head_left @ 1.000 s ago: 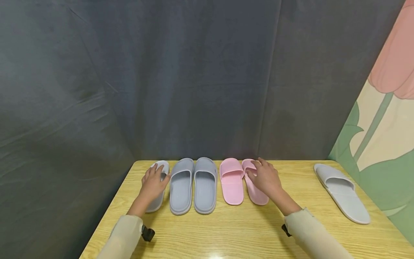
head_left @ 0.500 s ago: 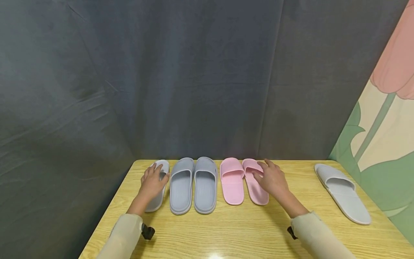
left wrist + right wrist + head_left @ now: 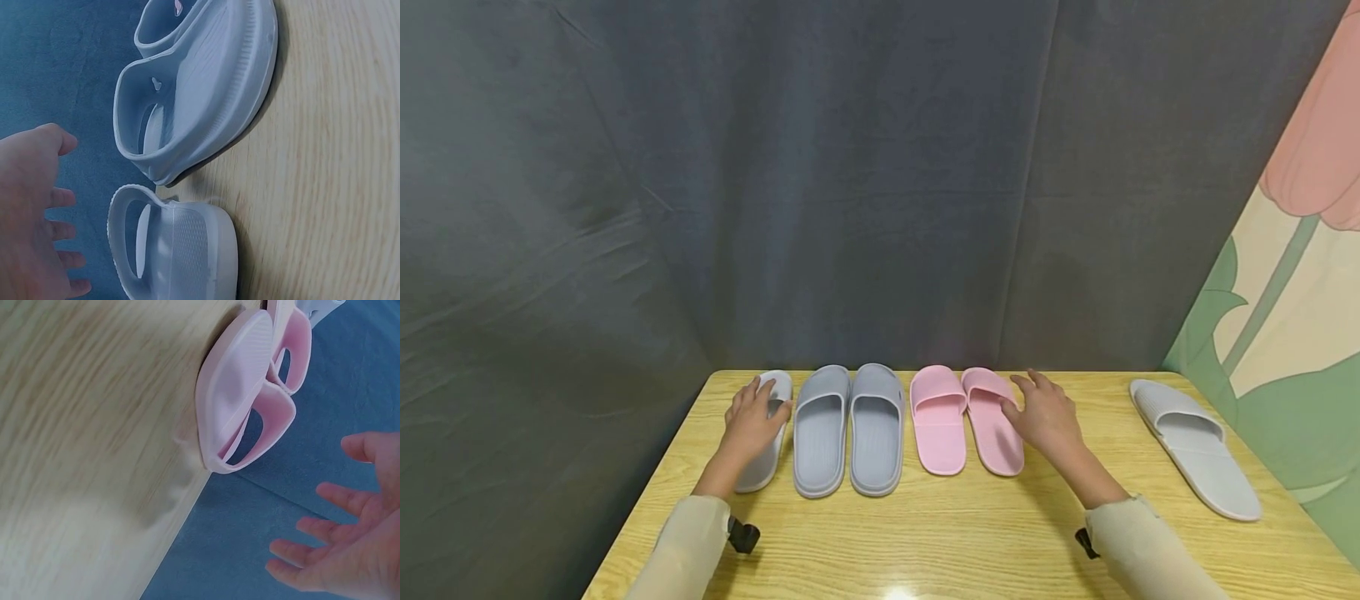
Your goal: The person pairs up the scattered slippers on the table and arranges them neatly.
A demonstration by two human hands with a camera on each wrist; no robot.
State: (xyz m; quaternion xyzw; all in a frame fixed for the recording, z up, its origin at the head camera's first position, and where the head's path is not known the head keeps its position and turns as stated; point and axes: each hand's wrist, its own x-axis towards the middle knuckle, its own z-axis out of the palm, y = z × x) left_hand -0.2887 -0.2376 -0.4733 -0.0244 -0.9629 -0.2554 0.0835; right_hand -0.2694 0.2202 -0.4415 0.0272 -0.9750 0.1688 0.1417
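Note:
My left hand hovers over the light grey slipper at the left end of a row, its fingers spread and apart from the strap in the left wrist view. To that slipper's right lie two darker grey slippers, side by side. Two pink slippers follow, their straps meeting near the toes. My right hand is raised just right of the right pink slipper, with fingers spread and nothing held. A single light grey slipper lies slanted at the far right.
All the slippers rest on a wooden table, most with toes toward its back edge. A dark cloth hangs behind and to the left. On the right stands a wall with a painted flower.
My right hand has drawn back to the right, off the right pink slipper, which shows more fully. The left hand has barely moved. All the slippers stay in place.

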